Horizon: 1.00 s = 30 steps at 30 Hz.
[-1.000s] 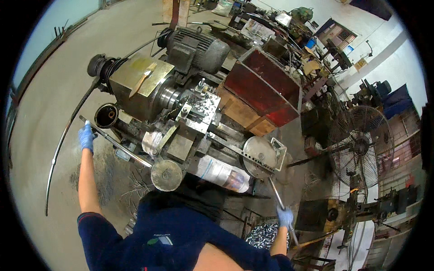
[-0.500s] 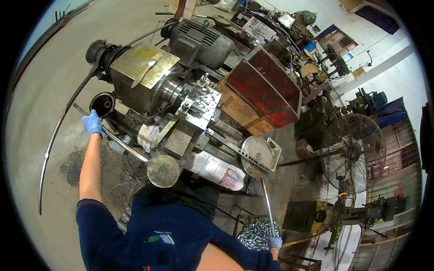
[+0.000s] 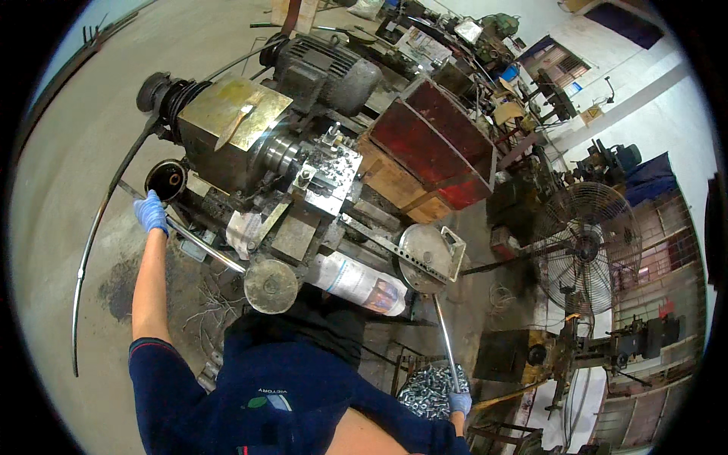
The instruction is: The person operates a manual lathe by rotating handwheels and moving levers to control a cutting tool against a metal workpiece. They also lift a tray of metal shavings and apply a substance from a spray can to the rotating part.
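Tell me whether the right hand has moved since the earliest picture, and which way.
Yes: judged against the round metal disc, the right hand is now farther away, having shifted toward the outer end of the metal rod.

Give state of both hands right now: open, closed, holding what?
Left hand: closed, holding the left metal lever.
Right hand: closed, holding the right metal lever near its lower end.

Navy short-sleeved shirt [image 3: 322,385], thin red sleeve trim [image 3: 149,343], green-and-pale chest emblem [image 3: 280,403], light-blue gloves [image 3: 152,213], dark trousers [image 3: 318,318]
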Each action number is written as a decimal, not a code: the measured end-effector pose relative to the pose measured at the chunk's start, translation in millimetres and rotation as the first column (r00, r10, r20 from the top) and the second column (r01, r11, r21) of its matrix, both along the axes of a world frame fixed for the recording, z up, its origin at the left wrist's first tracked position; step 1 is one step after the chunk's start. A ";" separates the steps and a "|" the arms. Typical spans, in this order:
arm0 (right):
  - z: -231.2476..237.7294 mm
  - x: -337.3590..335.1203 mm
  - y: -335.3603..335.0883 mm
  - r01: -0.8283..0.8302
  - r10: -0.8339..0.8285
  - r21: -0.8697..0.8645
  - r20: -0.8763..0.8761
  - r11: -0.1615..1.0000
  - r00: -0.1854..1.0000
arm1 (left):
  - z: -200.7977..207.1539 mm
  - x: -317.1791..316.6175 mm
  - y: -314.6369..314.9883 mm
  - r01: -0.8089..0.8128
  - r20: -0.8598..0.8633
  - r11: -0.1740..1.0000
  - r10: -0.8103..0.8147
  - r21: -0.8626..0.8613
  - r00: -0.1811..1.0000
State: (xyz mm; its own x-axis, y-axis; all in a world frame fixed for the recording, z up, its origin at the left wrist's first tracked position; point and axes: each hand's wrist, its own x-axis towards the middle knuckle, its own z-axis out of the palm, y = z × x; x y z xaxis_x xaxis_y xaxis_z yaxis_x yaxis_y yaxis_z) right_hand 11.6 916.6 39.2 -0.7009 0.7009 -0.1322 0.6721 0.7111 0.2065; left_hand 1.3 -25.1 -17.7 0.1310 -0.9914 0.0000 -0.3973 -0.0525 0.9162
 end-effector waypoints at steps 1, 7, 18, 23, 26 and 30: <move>-1.4 1.0 1.4 -0.001 0.001 0.001 -0.015 1.000 1.000 | -3.0 1.6 -3.4 0.003 -0.002 1.000 -0.003 -0.003 1.000; -0.7 7.2 -1.8 0.012 -0.012 -0.009 -0.032 1.000 0.999 | 21.8 -3.0 16.3 0.054 -0.114 0.997 -0.046 0.061 0.992; 13.9 7.9 -25.0 0.042 -0.043 -0.025 -0.027 0.999 0.999 | 29.9 2.7 20.3 0.038 -0.139 0.998 -0.032 0.042 0.990; -6.5 12.7 -3.7 0.024 -0.022 0.019 -0.070 1.000 0.997 | 21.7 -1.6 15.3 0.045 -0.156 0.998 -0.038 0.045 0.987; -12.4 13.7 2.6 -0.001 0.004 0.028 -0.077 1.000 0.997 | 20.7 -0.9 14.5 0.047 -0.175 0.998 -0.040 0.039 0.984; 6.8 12.1 -22.1 0.012 -0.013 -0.037 -0.040 0.999 0.999 | 11.0 3.3 5.9 0.033 -0.178 0.998 -0.025 0.044 0.984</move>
State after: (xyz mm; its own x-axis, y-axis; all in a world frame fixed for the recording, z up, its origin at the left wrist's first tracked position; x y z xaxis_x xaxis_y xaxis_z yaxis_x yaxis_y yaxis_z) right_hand 23.7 894.5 46.0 -0.6974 0.7049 -0.1295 0.6883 0.7091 0.1530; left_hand 4.6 -19.2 -6.7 0.0963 -0.9931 -0.0668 -0.2308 -0.0876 0.9690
